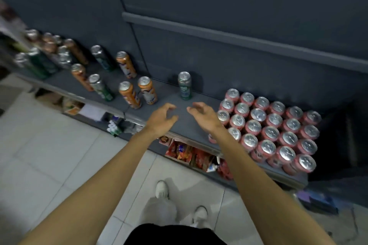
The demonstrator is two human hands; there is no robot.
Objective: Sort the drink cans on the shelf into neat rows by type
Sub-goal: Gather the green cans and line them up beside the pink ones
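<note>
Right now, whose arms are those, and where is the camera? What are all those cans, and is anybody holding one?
There is no machine here, just a person. The camera sits on the person's head and looks down, so you see their own two arms reaching out and their white shoes on the tiled floor below.

In front is a grey shelf. On the right, the pink cans stand packed in tidy rows. One green can stands alone near the middle. To the left, orange cans and more green ones stand mixed and scattered, not yet sorted.

The left hand and the right hand hover over the bare part of the shelf with loosely curled fingers. Neither holds anything. Under the shelf are colourful packets, too blurry to read.
</note>
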